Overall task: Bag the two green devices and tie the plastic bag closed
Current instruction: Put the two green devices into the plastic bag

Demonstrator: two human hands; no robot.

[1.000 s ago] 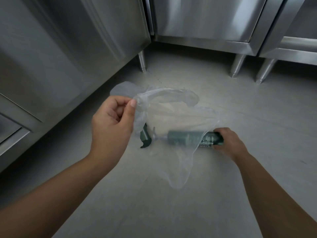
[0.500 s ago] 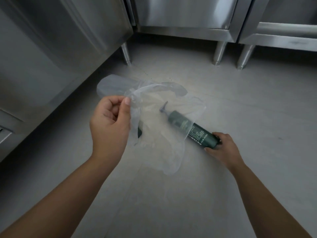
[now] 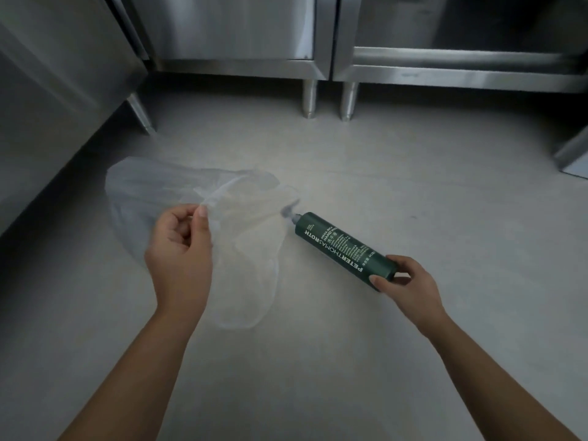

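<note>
A clear plastic bag hangs limp above the grey floor, held up at its rim by my left hand, whose thumb and fingers pinch the film. A dark green pump bottle with white lettering lies at a slant to the right of the bag. My right hand grips its base. The bottle's pump head sits at the bag's right edge, blurred behind the film. A second green device does not show in this view.
Stainless steel cabinets on short legs line the back and the left side. A metal corner juts in at the right edge. The floor between my arms is bare grey.
My right hand pulled the bottle back to the right, so its body is now outside the bag. The small green piece seen by my left hand earlier is out of sight.
</note>
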